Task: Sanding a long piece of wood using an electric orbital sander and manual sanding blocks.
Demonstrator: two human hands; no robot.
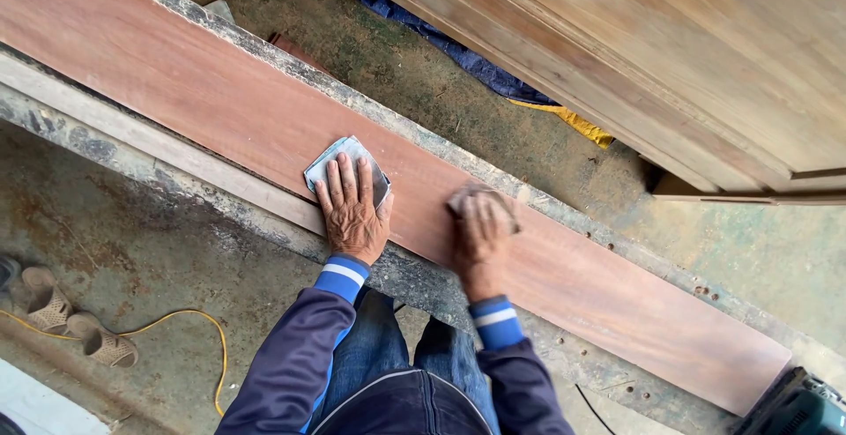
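Observation:
A long reddish-brown wooden board (220, 109) lies on a dusty workbench and runs from upper left to lower right. My left hand (352, 210) presses flat on a grey sheet of sandpaper (345, 157) on the board, fingers spread over it. My right hand (483, 232) is blurred and covers a second piece of sandpaper (471, 195) further right on the same board. Both arms wear dark blue sleeves with striped cuffs.
A large wooden door panel (670, 56) lies at the upper right over blue and yellow tarpaulin (476, 69). A yellow cable (189, 320) and a pair of sandals (75, 316) lie on the concrete floor at lower left. A green power tool (797, 404) sits at the bottom right corner.

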